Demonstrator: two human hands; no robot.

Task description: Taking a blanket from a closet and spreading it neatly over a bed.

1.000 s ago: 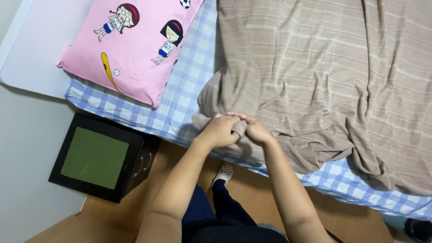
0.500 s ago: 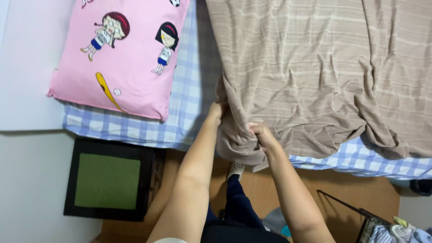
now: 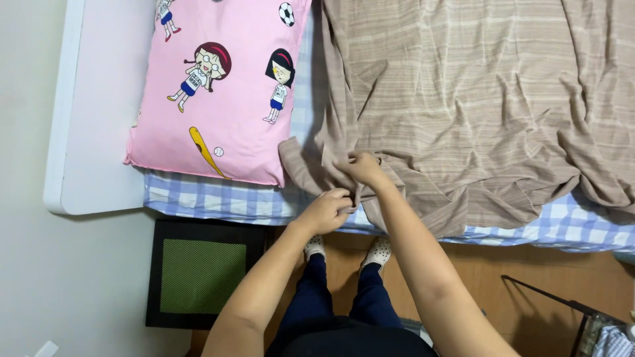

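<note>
At the bed's edge, both hands' fingers pinch the beige blanket (image 3: 463, 119): left hand (image 3: 325, 211), right hand (image 3: 360, 168).

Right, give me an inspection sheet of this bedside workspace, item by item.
Surface: bed with a blue-and-white checked sheet, partly covered.
Job's things: beige striped blanket, rumpled, its near edge bunched and overhanging the mattress side.
Clutter: pink cartoon-print pillow at the head end, the blanket corner touching it.
Hands: left hand and right hand both grip the blanket's bunched corner, fingers closed on the cloth.
Cables: nothing seen.
Surroundings: white headboard; black box with a green top on the wooden floor; dark wire rack at lower right.
</note>
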